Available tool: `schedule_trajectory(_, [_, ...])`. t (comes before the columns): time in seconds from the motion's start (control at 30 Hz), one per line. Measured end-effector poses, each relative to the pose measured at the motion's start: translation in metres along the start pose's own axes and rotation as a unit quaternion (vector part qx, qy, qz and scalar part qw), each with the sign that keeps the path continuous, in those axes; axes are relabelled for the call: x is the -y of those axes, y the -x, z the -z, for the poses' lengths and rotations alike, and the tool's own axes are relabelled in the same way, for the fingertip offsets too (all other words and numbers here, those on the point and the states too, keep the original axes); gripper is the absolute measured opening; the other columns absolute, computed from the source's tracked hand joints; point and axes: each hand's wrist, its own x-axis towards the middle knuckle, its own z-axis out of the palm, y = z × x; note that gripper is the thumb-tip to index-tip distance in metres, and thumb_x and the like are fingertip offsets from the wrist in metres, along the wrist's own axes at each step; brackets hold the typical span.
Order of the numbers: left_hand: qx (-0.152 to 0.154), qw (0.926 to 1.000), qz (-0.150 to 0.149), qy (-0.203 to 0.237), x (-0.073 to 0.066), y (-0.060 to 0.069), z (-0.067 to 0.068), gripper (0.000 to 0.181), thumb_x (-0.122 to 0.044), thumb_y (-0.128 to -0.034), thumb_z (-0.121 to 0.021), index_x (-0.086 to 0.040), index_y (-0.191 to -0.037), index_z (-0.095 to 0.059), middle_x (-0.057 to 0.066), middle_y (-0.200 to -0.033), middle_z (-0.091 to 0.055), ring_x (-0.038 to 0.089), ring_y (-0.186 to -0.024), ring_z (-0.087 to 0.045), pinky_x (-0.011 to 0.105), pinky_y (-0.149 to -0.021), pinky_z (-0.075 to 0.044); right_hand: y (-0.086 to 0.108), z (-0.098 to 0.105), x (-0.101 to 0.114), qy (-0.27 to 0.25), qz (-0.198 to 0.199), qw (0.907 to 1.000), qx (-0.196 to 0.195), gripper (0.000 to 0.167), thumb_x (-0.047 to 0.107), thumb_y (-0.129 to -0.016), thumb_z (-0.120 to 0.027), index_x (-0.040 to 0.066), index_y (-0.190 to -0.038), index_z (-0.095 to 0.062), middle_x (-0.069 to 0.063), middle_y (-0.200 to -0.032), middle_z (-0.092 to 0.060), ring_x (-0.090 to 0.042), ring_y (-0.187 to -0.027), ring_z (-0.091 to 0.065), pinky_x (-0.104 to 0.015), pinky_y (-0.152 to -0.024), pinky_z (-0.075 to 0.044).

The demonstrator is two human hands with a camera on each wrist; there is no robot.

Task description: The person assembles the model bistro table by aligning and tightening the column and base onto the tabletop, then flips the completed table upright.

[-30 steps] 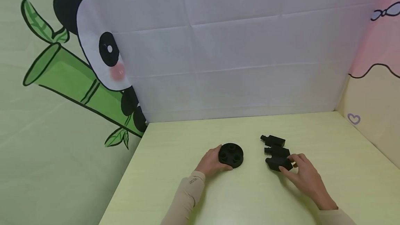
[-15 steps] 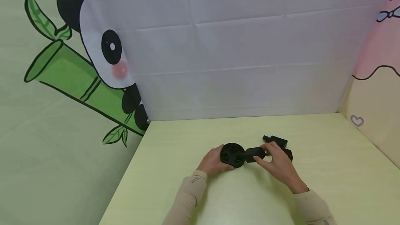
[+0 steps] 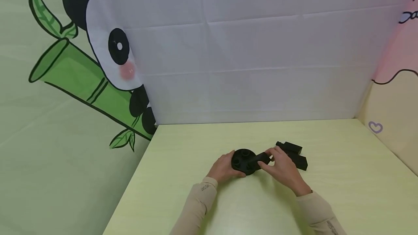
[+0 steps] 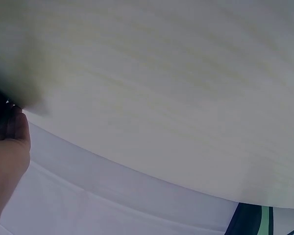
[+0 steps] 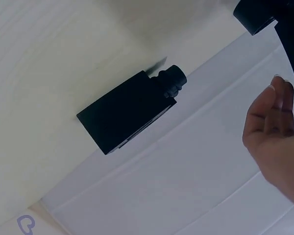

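A black round disc [image 3: 237, 166] with raised round sockets on its face is held tilted above the table. My left hand [image 3: 223, 169] grips it by its left rim, fingers at the far side and thumb at the near side. My right hand [image 3: 283, 169] pinches a black rectangular block [image 3: 263, 158] between thumb and fingers. That block's left end meets the disc at its right side; the contact itself is hidden. In the left wrist view only part of the left hand [image 4: 12, 147] shows. The right wrist view catches the right hand [image 5: 274, 127] beside the dark block.
Two more black blocks, a far one [image 3: 294, 148] and a nearer one [image 3: 300, 162], lie behind my right hand. One block [image 5: 127, 112] in the right wrist view has a ridged narrow neck. The pale table [image 3: 183, 144] ends at a white cloth [image 3: 228, 93].
My right hand has picked the nearest block from the row and brought it left to the disc. Its outer end has since tipped upward. My left hand keeps holding the disc.
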Motion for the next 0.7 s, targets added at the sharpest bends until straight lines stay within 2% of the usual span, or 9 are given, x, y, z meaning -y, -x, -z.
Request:
schedule_trajectory(0.17, [0.001,1.0000,0.005,-0.002,0.000,0.000,0.000,0.103,-0.050,-0.0770,-0.091,0.001,-0.154,-0.044,0.020,-0.142,-0.059,0.034,-0.130,-0.056,0.046,-0.107,-0.047,-0.010,-0.005,0.005,0.000,-0.006,0.9999,0.008,0.030,0.027,-0.094,-0.077,0.003,-0.111,-0.069,-0.007,-0.109,-0.062,-0.028,-0.092,-0.061,-0.042,-0.075,-0.052])
schedule_trajectory(0.4, [0.002,0.9999,0.010,0.003,-0.002,0.001,0.004,0.103,-0.048,-0.0774,-0.091,0.002,-0.154,-0.044,0.021,-0.141,-0.059,0.035,-0.128,-0.057,0.047,-0.107,-0.047,-0.024,-0.012,0.015,0.022,-0.007,0.9996,0.018,0.037,0.033,-0.096,-0.074,0.000,-0.112,-0.069,-0.011,-0.105,-0.062,-0.025,-0.086,-0.057,-0.043,-0.070,-0.053])
schedule_trajectory(0.53, [0.003,1.0000,0.006,0.001,-0.003,0.001,0.004,0.103,-0.047,-0.0772,-0.092,0.002,-0.153,-0.044,0.022,-0.140,-0.060,0.035,-0.128,-0.058,0.047,-0.106,-0.047,-0.028,-0.016,0.018,0.035,-0.024,0.9988,0.024,0.041,0.035,-0.097,-0.073,-0.002,-0.113,-0.067,-0.014,-0.103,-0.061,-0.026,-0.083,-0.056,-0.044,-0.070,-0.052])
schedule_trajectory(0.7, [0.002,1.0000,-0.002,-0.001,-0.002,0.000,0.004,0.102,-0.047,-0.0773,-0.092,0.002,-0.153,-0.045,0.021,-0.138,-0.061,0.034,-0.126,-0.059,0.047,-0.105,-0.048,-0.028,-0.017,0.018,0.043,-0.039,0.9980,0.025,0.043,0.036,-0.098,-0.072,-0.003,-0.115,-0.067,-0.015,-0.102,-0.061,-0.030,-0.087,-0.057,-0.047,-0.072,-0.052])
